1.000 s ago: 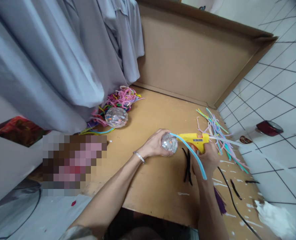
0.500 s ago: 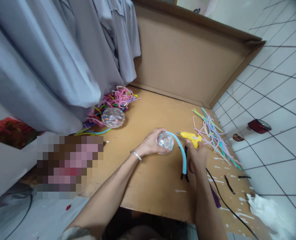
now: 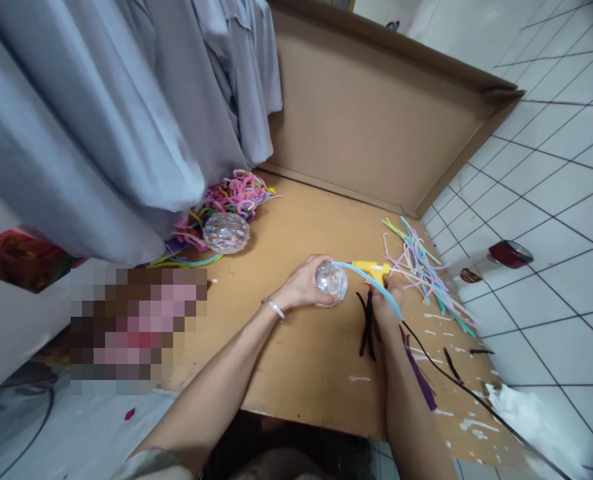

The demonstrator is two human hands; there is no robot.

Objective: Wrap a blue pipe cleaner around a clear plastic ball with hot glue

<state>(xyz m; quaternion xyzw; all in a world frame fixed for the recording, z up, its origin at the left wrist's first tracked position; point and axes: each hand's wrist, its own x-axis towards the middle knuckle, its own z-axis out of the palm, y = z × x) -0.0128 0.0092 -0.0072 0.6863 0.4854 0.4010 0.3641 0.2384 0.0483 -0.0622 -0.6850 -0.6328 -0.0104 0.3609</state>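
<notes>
My left hand (image 3: 307, 282) is wrapped round a clear faceted ball (image 3: 331, 283), which looks hollow. From the top of the ball a light blue pipe cleaner (image 3: 371, 279) arches over to the right, across my right hand. That right hand (image 3: 385, 301) grips a yellow glue gun (image 3: 372, 271) by its handle, the nozzle pointing left at the ball's upper rim, behind the pipe cleaner. Whether the tip touches the ball is hidden. Black pipe cleaner pieces (image 3: 366, 327) lie on the table just left of my right wrist.
A second clear ball (image 3: 227, 233) sits by a heap of mostly pink pipe cleaners (image 3: 241, 193). More pastel pipe cleaners (image 3: 421, 267) lie at right. The glue gun's black cord (image 3: 456, 380) crosses the glue-spotted table (image 3: 296, 373). A cardboard panel (image 3: 356, 113) stands behind; grey cloth (image 3: 176, 120) hangs left.
My right hand has moved the glue gun left, bringing its nozzle up to the ball. The pipe cleaner's free end has swung right, over my hand. The left hand keeps its hold.
</notes>
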